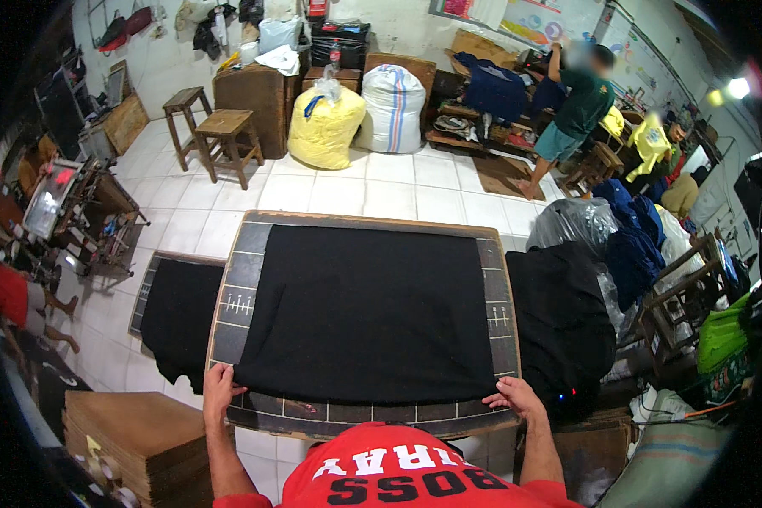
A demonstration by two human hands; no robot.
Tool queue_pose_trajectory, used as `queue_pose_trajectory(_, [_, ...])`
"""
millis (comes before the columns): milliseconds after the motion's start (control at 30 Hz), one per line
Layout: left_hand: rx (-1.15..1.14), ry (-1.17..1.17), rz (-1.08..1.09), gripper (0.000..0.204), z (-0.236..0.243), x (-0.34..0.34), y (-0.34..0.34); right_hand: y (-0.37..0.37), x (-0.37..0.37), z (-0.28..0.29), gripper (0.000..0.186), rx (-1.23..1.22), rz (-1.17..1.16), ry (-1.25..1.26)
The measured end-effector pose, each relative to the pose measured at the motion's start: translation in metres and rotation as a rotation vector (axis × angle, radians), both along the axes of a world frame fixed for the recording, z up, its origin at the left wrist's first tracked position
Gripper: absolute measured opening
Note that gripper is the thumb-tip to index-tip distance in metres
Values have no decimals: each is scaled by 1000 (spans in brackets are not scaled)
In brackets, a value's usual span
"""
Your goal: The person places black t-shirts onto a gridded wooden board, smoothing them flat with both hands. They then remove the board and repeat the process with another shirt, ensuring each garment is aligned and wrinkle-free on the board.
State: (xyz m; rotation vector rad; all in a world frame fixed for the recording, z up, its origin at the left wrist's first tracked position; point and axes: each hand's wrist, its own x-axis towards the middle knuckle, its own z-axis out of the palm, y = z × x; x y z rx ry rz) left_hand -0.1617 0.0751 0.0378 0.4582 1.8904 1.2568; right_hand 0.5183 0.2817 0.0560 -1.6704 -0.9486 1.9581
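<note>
A large black cloth (368,305) lies spread on a dark board (305,410) with white grid lines and a wooden rim. At the cloth's near left corner, my left hand (219,389) grips the edge between its fingers. My right hand (518,398) pinches the near right corner, its fingers bent over the board's side strip. The cloth lies mostly flat, with faint creases toward its near edge. Tick marks show on the board on both sides of it.
Another black cloth (182,313) lies on a lower board at left; a black fabric pile (559,322) sits at right. Stacked brown boards (135,440) stand near left. Beyond are wooden stools (229,127), a yellow sack (326,127), a white sack (393,110) and a standing person (580,102).
</note>
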Motion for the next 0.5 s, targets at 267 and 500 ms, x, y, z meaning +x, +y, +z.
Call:
queue_pose_trajectory(267, [4,106,-33,25,-1,4,2,0,0,2,15,13,29,0])
queue_pose_trajectory(500, [-19,132,-10,27,-5,2,2,-2,5,-2,14,0,56,22])
